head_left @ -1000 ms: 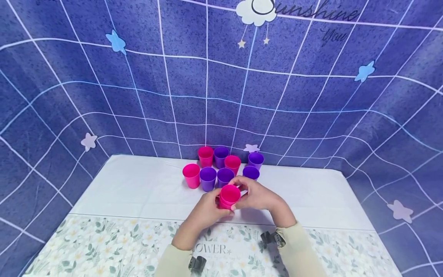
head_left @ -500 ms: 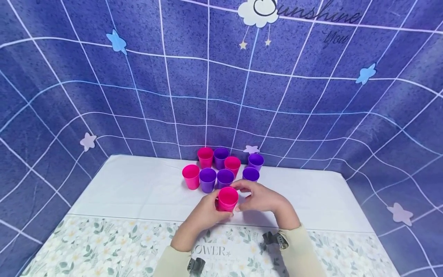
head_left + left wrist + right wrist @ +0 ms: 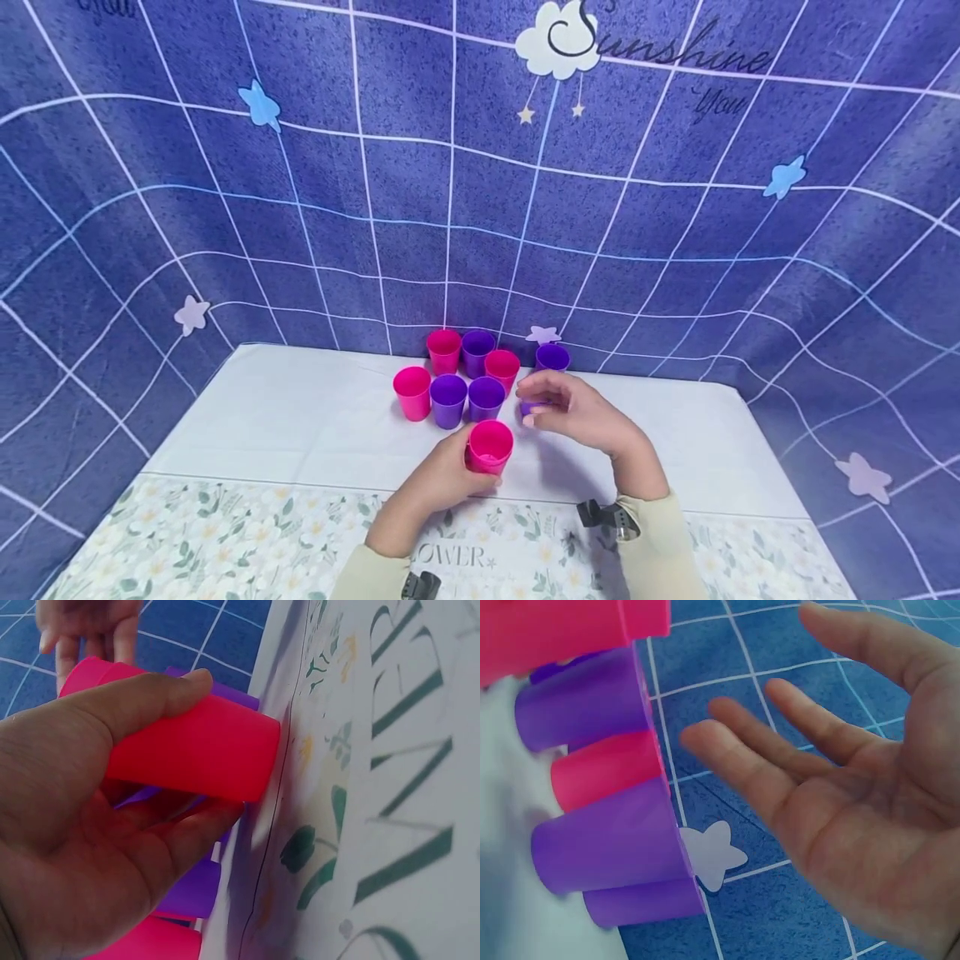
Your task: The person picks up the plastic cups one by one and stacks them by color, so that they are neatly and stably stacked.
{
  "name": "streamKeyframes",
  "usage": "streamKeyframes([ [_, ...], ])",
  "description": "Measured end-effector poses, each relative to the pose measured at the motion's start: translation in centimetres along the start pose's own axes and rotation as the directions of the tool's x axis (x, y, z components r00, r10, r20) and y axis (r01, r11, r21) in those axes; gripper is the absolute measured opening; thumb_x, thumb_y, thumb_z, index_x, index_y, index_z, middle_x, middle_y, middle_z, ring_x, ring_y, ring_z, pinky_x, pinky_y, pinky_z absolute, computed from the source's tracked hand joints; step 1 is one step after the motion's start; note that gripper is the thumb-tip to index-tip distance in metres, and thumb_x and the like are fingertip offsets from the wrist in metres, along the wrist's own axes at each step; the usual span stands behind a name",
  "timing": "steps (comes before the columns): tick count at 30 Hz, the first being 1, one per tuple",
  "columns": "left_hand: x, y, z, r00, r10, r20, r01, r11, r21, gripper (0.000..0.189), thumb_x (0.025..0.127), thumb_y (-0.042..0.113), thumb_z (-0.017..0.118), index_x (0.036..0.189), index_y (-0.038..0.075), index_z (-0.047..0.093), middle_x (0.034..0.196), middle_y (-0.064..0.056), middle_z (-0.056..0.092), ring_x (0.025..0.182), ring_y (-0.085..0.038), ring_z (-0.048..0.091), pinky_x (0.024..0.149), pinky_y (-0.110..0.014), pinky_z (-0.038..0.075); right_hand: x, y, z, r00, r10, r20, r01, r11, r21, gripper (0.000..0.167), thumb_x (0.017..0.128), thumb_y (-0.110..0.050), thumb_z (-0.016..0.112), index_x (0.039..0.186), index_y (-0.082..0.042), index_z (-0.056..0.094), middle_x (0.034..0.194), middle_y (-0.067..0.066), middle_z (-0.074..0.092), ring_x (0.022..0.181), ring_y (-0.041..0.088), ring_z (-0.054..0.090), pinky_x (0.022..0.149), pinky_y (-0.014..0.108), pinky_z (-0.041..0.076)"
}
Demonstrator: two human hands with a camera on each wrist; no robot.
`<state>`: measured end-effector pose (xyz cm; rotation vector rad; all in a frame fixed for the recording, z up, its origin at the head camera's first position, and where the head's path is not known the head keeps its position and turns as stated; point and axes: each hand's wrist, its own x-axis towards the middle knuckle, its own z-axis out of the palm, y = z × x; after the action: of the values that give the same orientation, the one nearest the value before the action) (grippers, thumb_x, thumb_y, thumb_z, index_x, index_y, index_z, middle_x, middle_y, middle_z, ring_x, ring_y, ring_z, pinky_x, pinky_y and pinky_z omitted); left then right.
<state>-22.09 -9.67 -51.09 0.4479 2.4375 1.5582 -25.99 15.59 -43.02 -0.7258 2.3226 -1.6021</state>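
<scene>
The empty right hand [image 3: 581,408], fingers loosely extended, hovers nearest an upright purple cup [image 3: 611,844], which stands beyond and rightward of the pink cup [image 3: 491,446] grasped by the left hand [image 3: 444,473]

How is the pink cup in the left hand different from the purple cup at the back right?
The pink cup is bright pink; the purple cup is deep purple. The left hand holds the pink cup, but no hand holds the purple cup. The pink cup is nearer the person, while the purple cup is near the blue backdrop. Both have open tops facing up.
</scene>
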Motion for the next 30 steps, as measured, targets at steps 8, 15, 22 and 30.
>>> streamKeyframes([
  [8, 0.0, -0.1, 0.1, 1.000, -0.011, -0.003, 0.011, 1.000, 0.010, 0.074, 0.080, 0.013, 0.091, 0.145, 0.012, 0.056, 0.131, -0.007, 0.071, 0.127, -0.029, 0.067, 0.115, -0.057, 0.050, 1.4, 0.2, 0.1, 0.977, -0.087, -0.194, 0.092, 0.996, 0.018, 0.045, 0.089, 0.003, 0.076, 0.131, 0.007, 0.061, 0.130, 0.027, 0.069, 0.123, 0.039, 0.069, 0.110, 0.039, 0.058],
  [15, -0.1, 0.3, 0.2, 1.000, -0.024, -0.001, 0.024, 1.000, 0.013, 0.074, 0.080, 0.013, 0.090, 0.146, 0.013, 0.056, 0.131, -0.007, 0.071, 0.127, -0.029, 0.067, 0.114, -0.057, 0.051, 3.5, 1.3, 1.2, 0.934, -0.124, -0.336, 0.088, 0.989, -0.119, 0.049, 0.087, 0.007, 0.073, 0.134, 0.002, 0.062, 0.134, 0.029, 0.067, 0.131, 0.043, 0.064, 0.116, 0.058, 0.049],
  [22, 0.0, 0.1, 0.1, 1.000, -0.004, 0.005, 0.004, 1.000, 0.012, 0.074, 0.080, 0.012, 0.090, 0.146, 0.011, 0.056, 0.132, -0.009, 0.072, 0.128, -0.031, 0.067, 0.114, -0.057, 0.051, 4.4, 1.5, 2.4, 0.942, -0.068, -0.328, -0.055, 0.935, -0.350, 0.066, 0.085, -0.008, 0.076, 0.148, -0.007, 0.057, 0.149, 0.020, 0.062, 0.145, 0.038, 0.055, 0.124, 0.057, 0.041],
  [30, -0.1, 0.1, 0.1, 1.000, 0.004, 0.023, -0.004, 1.000, -0.019, 0.075, 0.081, 0.013, 0.091, 0.148, 0.010, 0.056, 0.134, -0.008, 0.071, 0.130, -0.031, 0.066, 0.115, -0.056, 0.051, 5.0, 2.3, 3.3, 0.935, -0.103, -0.338, -0.095, 0.849, -0.520, 0.048, 0.088, -0.013, 0.072, 0.135, -0.002, 0.069, 0.150, 0.025, 0.059, 0.152, 0.049, 0.042, 0.127, 0.062, 0.035],
])
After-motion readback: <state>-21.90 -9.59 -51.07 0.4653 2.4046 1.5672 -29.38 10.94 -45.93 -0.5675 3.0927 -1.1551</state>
